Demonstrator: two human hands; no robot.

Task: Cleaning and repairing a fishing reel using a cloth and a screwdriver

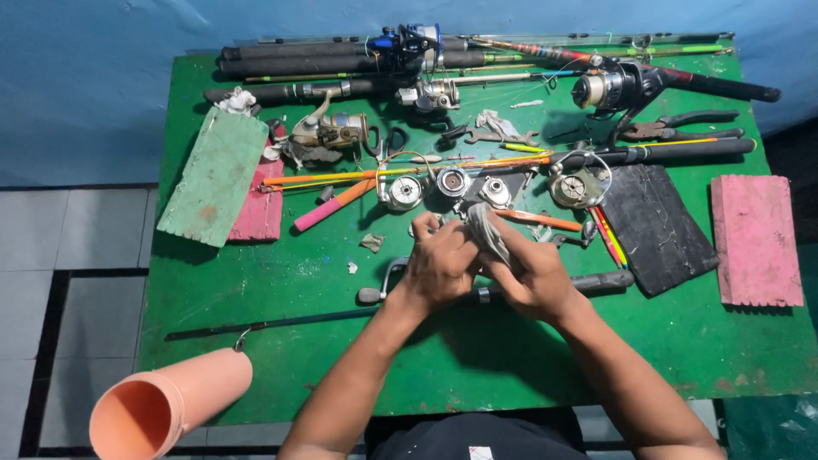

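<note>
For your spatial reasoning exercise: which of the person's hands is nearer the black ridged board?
Right. The right hand lies just left of the black ridged board; the left hand sits farther left.

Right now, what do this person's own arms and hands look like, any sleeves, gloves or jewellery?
Both forearms are bare up to the bottom edge of the picture, with no sleeves in view. The left hand and the right hand wear no gloves, and no watch, ring or bracelet shows on the sides facing the camera. A dark garment covers the torso below.
</note>
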